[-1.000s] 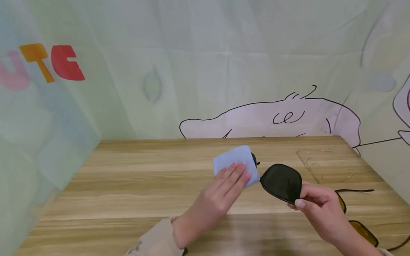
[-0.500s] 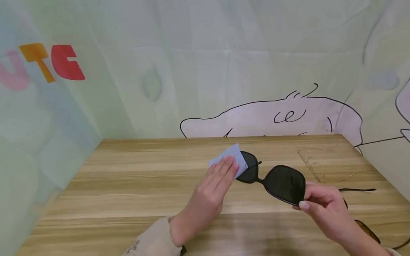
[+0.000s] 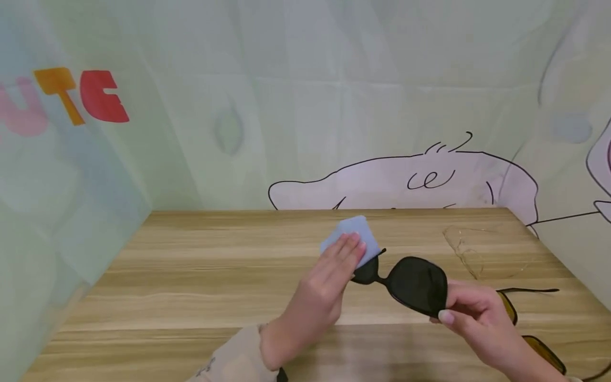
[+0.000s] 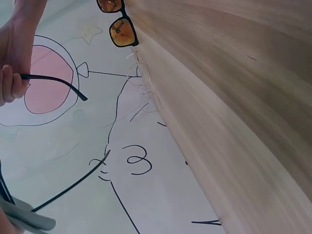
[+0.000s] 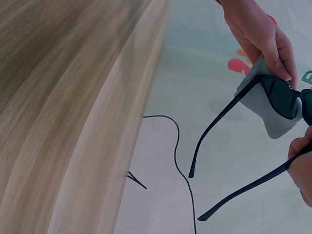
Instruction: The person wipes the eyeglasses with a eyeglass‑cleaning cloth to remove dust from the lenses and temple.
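Observation:
A pair of black sunglasses (image 3: pixel 417 286) is held up over the table. My right hand (image 3: pixel 479 321) pinches them by the frame at the right lens, thumb in front. My left hand (image 3: pixel 315 297) holds a folded light-blue cleaning cloth (image 3: pixel 350 231) around the other lens, covering its upper and outer part. In the right wrist view, the left thumb lies at the inner side of that lens (image 5: pixel 278 95), with the cloth (image 5: pixel 268 114) behind it. Both temple arms stand unfolded, pointing away from me.
Black-framed glasses with amber lenses (image 3: pixel 544 353) lie at the right of the wooden table (image 3: pixel 191 286), partly behind the right forearm. Farther back lie thin wire-rimmed glasses (image 3: pixel 462 253). A printed cloth backdrop (image 3: pixel 305 106) rises at the table's rear and sides.
The left hand slid the cloth outward to the left, baring most of the lens, then came back right over it. The right hand keeps its grip, shifting only slightly.

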### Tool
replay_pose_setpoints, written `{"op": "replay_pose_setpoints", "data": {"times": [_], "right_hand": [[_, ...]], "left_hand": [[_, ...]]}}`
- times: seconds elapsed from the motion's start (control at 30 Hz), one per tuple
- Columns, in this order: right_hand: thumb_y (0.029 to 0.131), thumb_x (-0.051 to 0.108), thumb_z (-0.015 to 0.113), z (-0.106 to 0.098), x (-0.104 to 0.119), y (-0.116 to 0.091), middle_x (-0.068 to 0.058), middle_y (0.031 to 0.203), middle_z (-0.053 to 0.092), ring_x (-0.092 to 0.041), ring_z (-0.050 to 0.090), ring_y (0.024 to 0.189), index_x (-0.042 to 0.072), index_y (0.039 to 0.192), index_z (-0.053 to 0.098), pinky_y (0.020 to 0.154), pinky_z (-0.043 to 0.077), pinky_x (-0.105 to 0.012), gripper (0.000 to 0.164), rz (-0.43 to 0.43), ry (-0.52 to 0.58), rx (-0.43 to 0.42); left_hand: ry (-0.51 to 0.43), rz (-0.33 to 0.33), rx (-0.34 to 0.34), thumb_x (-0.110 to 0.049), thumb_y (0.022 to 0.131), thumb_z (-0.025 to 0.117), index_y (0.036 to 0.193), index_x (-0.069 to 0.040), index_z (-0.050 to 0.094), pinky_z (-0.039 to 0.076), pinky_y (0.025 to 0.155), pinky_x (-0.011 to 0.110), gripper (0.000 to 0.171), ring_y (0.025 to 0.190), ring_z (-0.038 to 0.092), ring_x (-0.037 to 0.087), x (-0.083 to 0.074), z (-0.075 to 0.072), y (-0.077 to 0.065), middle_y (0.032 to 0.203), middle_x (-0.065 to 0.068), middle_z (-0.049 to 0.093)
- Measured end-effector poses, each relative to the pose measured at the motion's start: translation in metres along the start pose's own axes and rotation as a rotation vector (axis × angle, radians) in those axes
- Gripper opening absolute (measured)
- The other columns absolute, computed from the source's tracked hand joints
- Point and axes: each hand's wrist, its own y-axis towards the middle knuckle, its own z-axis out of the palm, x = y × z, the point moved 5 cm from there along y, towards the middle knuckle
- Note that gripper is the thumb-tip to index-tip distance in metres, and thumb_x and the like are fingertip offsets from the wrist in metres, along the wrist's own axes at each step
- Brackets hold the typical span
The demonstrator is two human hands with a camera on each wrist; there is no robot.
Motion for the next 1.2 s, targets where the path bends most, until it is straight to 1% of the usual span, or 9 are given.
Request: {"op": "replay_pose_setpoints", "data": {"times": [0.07, 0.13, 0.3, 0.47, 0.6, 0.7, 0.9, 1.1, 1.2], "right_hand": [[0.066, -0.034, 0.039, 0.001, 0.001, 0.001, 0.005, 0.091, 0.065, -0.006, 0.059, 0.080, 0.003, 0.079, 0.064, 0.065, 0.053, -0.019, 0.046, 0.026, -0.052, -0.005], [0.065, -0.034, 0.040, 0.002, 0.002, 0.003, 0.005, 0.091, 0.065, -0.006, 0.059, 0.080, 0.002, 0.078, 0.063, 0.064, 0.053, -0.019, 0.045, 0.012, -0.056, -0.008], [0.063, -0.035, 0.035, 0.004, 0.000, 0.006, -0.002, 0.095, 0.065, -0.010, 0.060, 0.083, -0.003, 0.079, 0.062, 0.065, 0.053, -0.018, 0.045, -0.066, 0.038, -0.025], [0.064, -0.035, 0.034, 0.006, -0.001, 0.008, -0.002, 0.092, 0.065, -0.011, 0.059, 0.080, -0.003, 0.078, 0.062, 0.064, 0.053, -0.019, 0.044, -0.045, 0.049, -0.044], [0.066, -0.033, 0.036, 0.005, 0.000, 0.009, -0.001, 0.092, 0.066, -0.010, 0.060, 0.080, 0.000, 0.079, 0.063, 0.066, 0.053, -0.019, 0.045, -0.011, 0.007, -0.066], [0.067, -0.033, 0.035, 0.004, -0.001, 0.008, -0.001, 0.094, 0.067, -0.010, 0.060, 0.081, 0.001, 0.079, 0.063, 0.066, 0.053, -0.019, 0.046, 0.000, 0.012, -0.079], [0.072, -0.033, 0.037, 0.004, -0.003, 0.005, -0.004, 0.096, 0.067, -0.011, 0.061, 0.082, -0.002, 0.082, 0.064, 0.067, 0.054, -0.021, 0.042, 0.012, 0.096, -0.089], [0.074, -0.033, 0.033, 0.005, -0.003, 0.004, -0.007, 0.093, 0.064, -0.014, 0.059, 0.082, -0.005, 0.085, 0.063, 0.068, 0.052, -0.022, 0.043, 0.002, 0.228, -0.080], [0.075, -0.033, 0.031, 0.005, -0.002, 0.005, -0.008, 0.091, 0.063, -0.015, 0.058, 0.082, -0.006, 0.087, 0.063, 0.068, 0.052, -0.023, 0.043, -0.003, 0.276, -0.075]], "left_hand": [[0.001, -0.005, 0.017, -0.002, 0.100, 0.028, 0.124, 0.010, 0.052, 0.040, 0.100, 0.040, 0.036, 0.121, 0.050, 0.033, -0.001, 0.001, 0.000, 0.129, 0.023, 0.053], [0.005, -0.012, 0.027, -0.003, 0.100, 0.027, 0.124, 0.009, 0.052, 0.040, 0.101, 0.041, 0.037, 0.122, 0.049, 0.032, -0.001, 0.002, 0.000, 0.129, 0.022, 0.053], [0.040, 0.013, 0.019, -0.002, 0.100, 0.028, 0.122, 0.008, 0.055, 0.040, 0.101, 0.041, 0.036, 0.121, 0.051, 0.030, -0.004, 0.004, 0.003, 0.127, 0.021, 0.055], [0.106, 0.099, 0.000, 0.001, 0.098, 0.031, 0.119, 0.006, 0.058, 0.040, 0.102, 0.040, 0.035, 0.119, 0.053, 0.028, -0.013, 0.007, 0.006, 0.123, 0.019, 0.058], [0.168, 0.178, -0.019, 0.002, 0.097, 0.035, 0.118, 0.003, 0.061, 0.040, 0.102, 0.040, 0.033, 0.118, 0.053, 0.027, -0.021, 0.009, 0.007, 0.123, 0.016, 0.060], [0.197, 0.226, -0.014, 0.001, 0.098, 0.036, 0.119, 0.001, 0.061, 0.039, 0.103, 0.040, 0.032, 0.120, 0.052, 0.027, -0.026, 0.010, 0.006, 0.124, 0.015, 0.059], [0.247, 0.331, 0.014, -0.003, 0.098, 0.042, 0.121, -0.002, 0.061, 0.041, 0.101, 0.040, 0.030, 0.119, 0.053, 0.025, -0.033, 0.015, 0.003, 0.123, 0.011, 0.061], [0.299, 0.457, 0.012, -0.009, 0.096, 0.049, 0.123, -0.004, 0.059, 0.043, 0.099, 0.040, 0.029, 0.117, 0.055, 0.025, -0.038, 0.019, -0.004, 0.122, 0.010, 0.061], [0.316, 0.488, -0.006, -0.011, 0.096, 0.050, 0.123, -0.004, 0.060, 0.044, 0.098, 0.040, 0.029, 0.116, 0.056, 0.025, -0.039, 0.017, -0.006, 0.120, 0.010, 0.062]]}}
